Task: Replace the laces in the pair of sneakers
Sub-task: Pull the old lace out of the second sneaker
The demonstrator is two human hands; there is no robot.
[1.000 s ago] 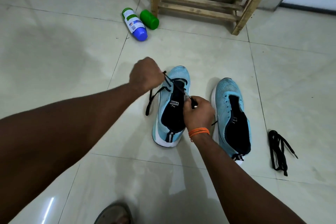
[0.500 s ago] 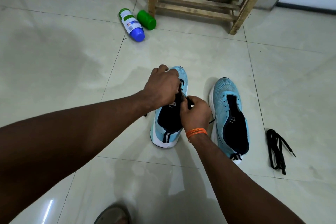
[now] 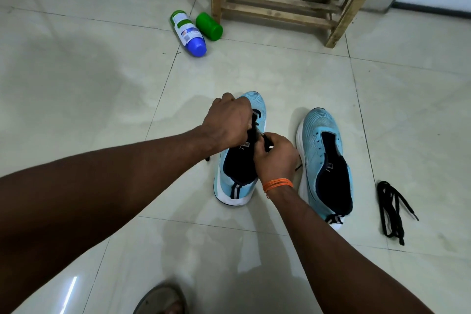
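Head view: both hands pinch black flat lace over mesh sneaker.

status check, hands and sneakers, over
Left hand and right hand both pinching the black lace over the left sneaker. Right sneaker unlaced, spare lace on the floor beside it. Nothing in the way.

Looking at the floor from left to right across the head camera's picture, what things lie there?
White bottle with blue cap → green cup → sneaker being laced → unlaced sneaker → loose black lace.
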